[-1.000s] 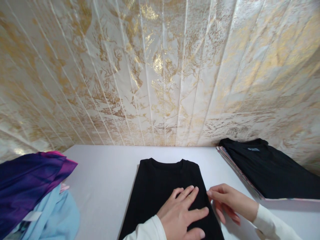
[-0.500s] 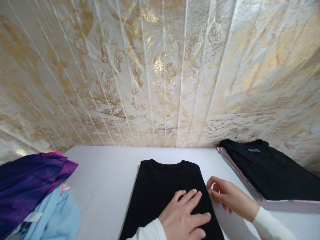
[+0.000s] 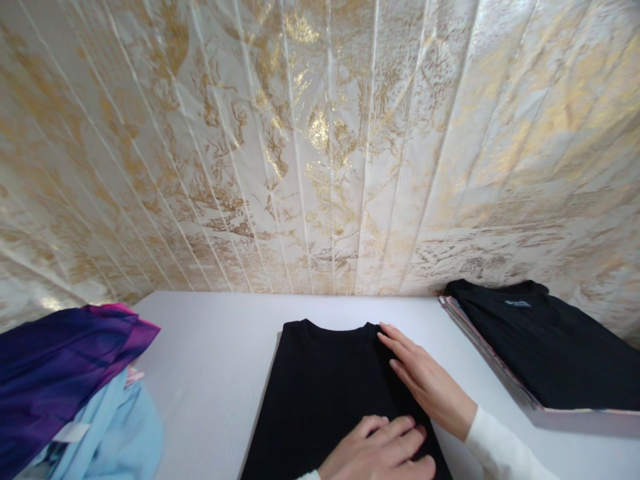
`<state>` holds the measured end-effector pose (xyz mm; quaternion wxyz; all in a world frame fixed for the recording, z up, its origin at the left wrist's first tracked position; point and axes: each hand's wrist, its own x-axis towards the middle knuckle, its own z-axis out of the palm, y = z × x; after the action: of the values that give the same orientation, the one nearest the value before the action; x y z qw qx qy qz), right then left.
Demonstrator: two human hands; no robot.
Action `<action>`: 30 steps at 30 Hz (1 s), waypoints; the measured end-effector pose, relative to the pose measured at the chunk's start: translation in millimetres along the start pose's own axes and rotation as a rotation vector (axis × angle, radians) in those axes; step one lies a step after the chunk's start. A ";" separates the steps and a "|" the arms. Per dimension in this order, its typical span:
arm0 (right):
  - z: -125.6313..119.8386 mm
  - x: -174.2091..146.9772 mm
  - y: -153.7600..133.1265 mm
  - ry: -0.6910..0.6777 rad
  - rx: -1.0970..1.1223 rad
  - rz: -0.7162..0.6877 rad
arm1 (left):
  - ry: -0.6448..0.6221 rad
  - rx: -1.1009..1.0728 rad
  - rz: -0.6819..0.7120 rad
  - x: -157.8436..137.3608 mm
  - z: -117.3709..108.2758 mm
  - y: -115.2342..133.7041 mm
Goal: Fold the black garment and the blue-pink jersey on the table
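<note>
A black T-shirt (image 3: 325,387), folded into a narrow shape with its neckline at the far end, lies flat on the white table (image 3: 210,360). On its lower right part rests my left hand (image 3: 383,450), fingers slightly bent and spread over the cloth, partly cut off by the bottom edge. My right hand (image 3: 433,383) lies along the shirt's right edge, fingers stretched toward the right shoulder and touching the fabric there. Neither hand grips anything that I can see. The shirt's lower end is out of view.
At the right stands a stack of folded garments with a black shirt (image 3: 555,347) on top. A loose heap at the left holds a purple garment (image 3: 65,373) and a light blue garment (image 3: 125,433). Behind the table hangs a white and gold patterned sheet (image 3: 320,167).
My right hand has moved from beside the shirt's right edge up onto its right shoulder, and its fingers have straightened. My left hand has slid a little toward me.
</note>
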<state>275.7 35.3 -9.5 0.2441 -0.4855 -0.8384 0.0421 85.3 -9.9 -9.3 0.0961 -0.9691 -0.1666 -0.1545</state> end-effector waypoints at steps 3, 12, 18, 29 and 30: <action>-2.9 -1.0 0.1 0.027 -0.029 -0.026 | -0.148 -0.114 -0.118 -15.3 -11.5 -9.5; -2.3 3.5 21.7 0.018 0.099 0.070 | -0.309 -0.234 -0.401 -42.1 -14.8 -17.0; -34.9 7.9 3.7 -0.097 0.317 0.124 | -0.239 -0.103 -0.203 -22.3 -8.5 -13.7; -9.1 11.9 -9.5 -0.124 0.143 0.116 | -0.082 0.039 -0.177 -29.5 16.1 -6.1; -8.7 12.1 -11.1 -0.120 0.127 0.103 | -0.080 0.034 -0.179 -29.8 15.9 -6.3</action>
<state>265.8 38.1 6.0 0.2213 -0.5080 -0.8212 0.1364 60.7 -9.1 -33.1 0.0918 -0.9539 -0.2589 -0.1208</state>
